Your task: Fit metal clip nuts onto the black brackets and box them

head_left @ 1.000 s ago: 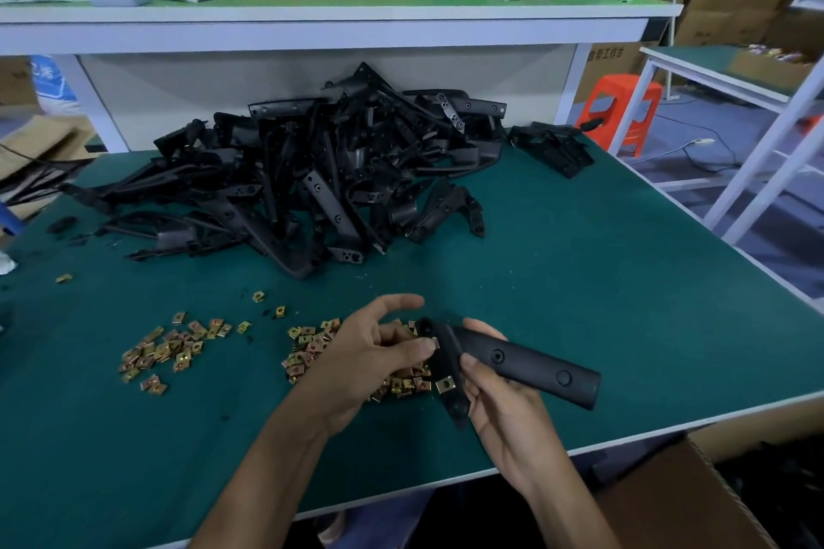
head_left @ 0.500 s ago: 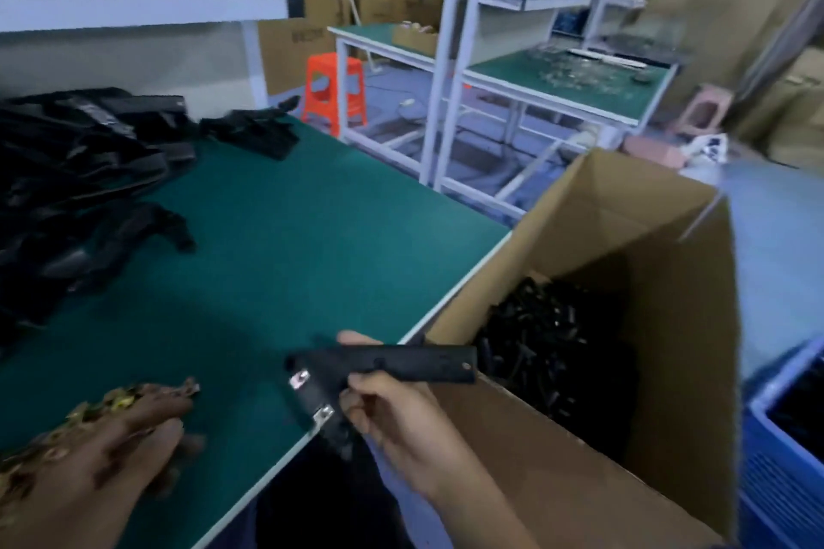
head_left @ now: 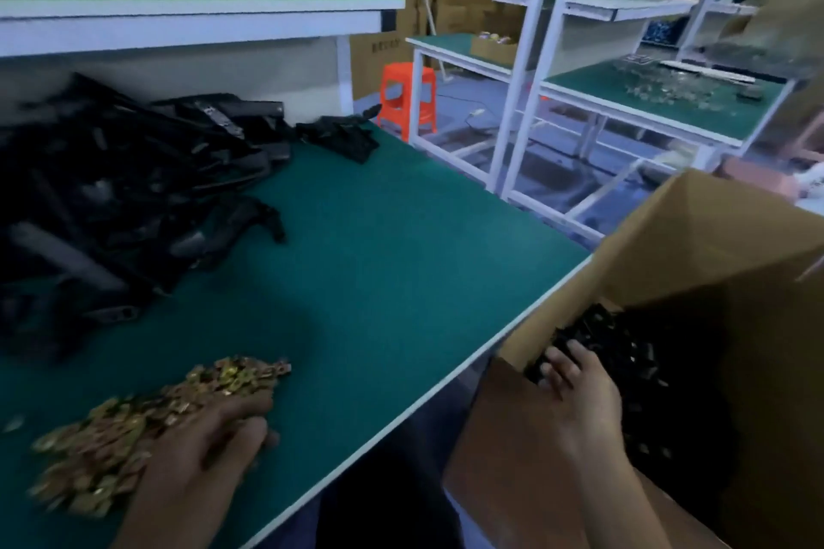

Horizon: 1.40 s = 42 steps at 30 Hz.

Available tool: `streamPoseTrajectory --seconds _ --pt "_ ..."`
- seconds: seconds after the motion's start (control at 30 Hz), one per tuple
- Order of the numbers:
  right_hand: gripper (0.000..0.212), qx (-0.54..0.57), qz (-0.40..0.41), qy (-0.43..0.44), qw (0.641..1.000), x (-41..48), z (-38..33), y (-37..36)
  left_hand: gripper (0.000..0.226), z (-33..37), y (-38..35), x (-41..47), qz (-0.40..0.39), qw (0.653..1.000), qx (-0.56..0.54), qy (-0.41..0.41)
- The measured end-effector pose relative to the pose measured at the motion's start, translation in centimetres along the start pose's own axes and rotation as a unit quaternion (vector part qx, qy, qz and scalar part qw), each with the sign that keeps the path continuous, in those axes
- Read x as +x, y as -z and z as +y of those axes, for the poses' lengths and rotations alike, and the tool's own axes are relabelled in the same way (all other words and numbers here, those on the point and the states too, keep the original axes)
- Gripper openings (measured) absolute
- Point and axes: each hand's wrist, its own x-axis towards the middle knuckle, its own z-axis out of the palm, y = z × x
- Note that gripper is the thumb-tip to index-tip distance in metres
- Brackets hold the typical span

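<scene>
Hanging inside the box (head_left: pixel 669 245), the right hand (head_left: pixel 579 401) splays.

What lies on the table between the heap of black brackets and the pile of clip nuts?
Nothing: only bare green mat shows there, in the head view.

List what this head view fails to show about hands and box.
Head view:
Right hand: gripping a bracket or not; fingers blur into dark brackets in the box.
Left hand: pinching a clip nut or not; motion blur over the clip nuts.
Box's right side: cut by the frame edge.
</scene>
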Motion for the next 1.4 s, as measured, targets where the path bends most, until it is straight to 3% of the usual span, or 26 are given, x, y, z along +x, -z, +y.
streamPoseTrajectory --seconds 0.1,0.17,0.3,0.37,0.47,0.53,0.63,0.73,0.8,0.87,0.97,1.07,1.13,1.27,1.4 --pt "0.010 -0.130 -0.133 0.074 0.980 -1.7 1.2 -5.3 0.012 -0.9 0.7 -0.3 0.018 0.999 -0.044 0.023" --pt "0.016 -0.216 -0.229 0.133 0.940 -3.3 2.3 -10.4 0.011 -1.7 1.0 -0.3 0.024 0.997 -0.057 0.042" --pt "0.016 -0.354 -0.430 0.141 0.818 -6.1 6.1 -20.1 0.012 -2.8 1.2 -0.3 0.019 0.995 -0.077 0.057" --pt "0.017 -0.444 -0.491 0.201 0.722 -6.8 8.7 -24.7 0.012 -3.2 1.3 -0.4 0.027 0.993 -0.095 0.058" --pt "0.047 -0.588 -0.495 0.351 0.534 -6.5 12.6 -31.3 0.011 -3.4 1.2 -0.7 0.028 0.994 -0.091 0.047" --pt "0.068 -0.651 -0.452 0.398 0.463 -6.0 14.4 -34.6 0.012 -3.4 1.2 -1.1 0.027 0.996 -0.078 0.019" --pt "0.075 -0.714 -0.402 0.414 0.396 -5.4 15.9 -37.5 0.011 -3.3 1.2 -1.8 0.036 0.996 -0.078 -0.017" --pt "0.052 -0.709 -0.387 0.458 0.372 -5.1 16.8 -38.3 0.011 -4.0 1.6 -2.2 0.040 0.998 -0.011 -0.051" --pt "0.033 -0.668 -0.387 0.506 0.384 -5.1 16.4 -38.0 0.016 -4.3 2.2 -2.0 0.059 0.993 0.052 -0.083" --pt "0.026 -0.616 -0.380 0.536 0.434 -5.0 15.1 -37.1 0.014 -4.4 2.9 -1.0 0.107 0.978 0.129 -0.124" --pt "0.029 -0.528 -0.385 0.493 0.574 -4.9 11.9 -34.7 0.019 -3.9 3.8 1.8 0.163 0.941 0.247 -0.167" --pt "0.028 -0.403 -0.415 0.302 0.758 -5.2 8.7 -30.8 0.035 -3.1 4.3 5.4 0.200 0.900 0.347 -0.169" --pt "0.020 -0.287 -0.435 0.152 0.840 -5.8 7.6 -27.0 0.042 -2.8 4.3 7.4 0.181 0.884 0.404 -0.152" --pt "0.025 -0.154 -0.440 -0.018 0.885 -6.6 6.8 -18.8 0.032 -2.3 4.2 9.2 0.124 0.879 0.448 -0.106" --pt "0.016 -0.043 -0.416 -0.100 0.903 -7.3 7.3 -13.3 0.017 -2.2 4.3 8.7 0.122 0.894 0.418 -0.105"
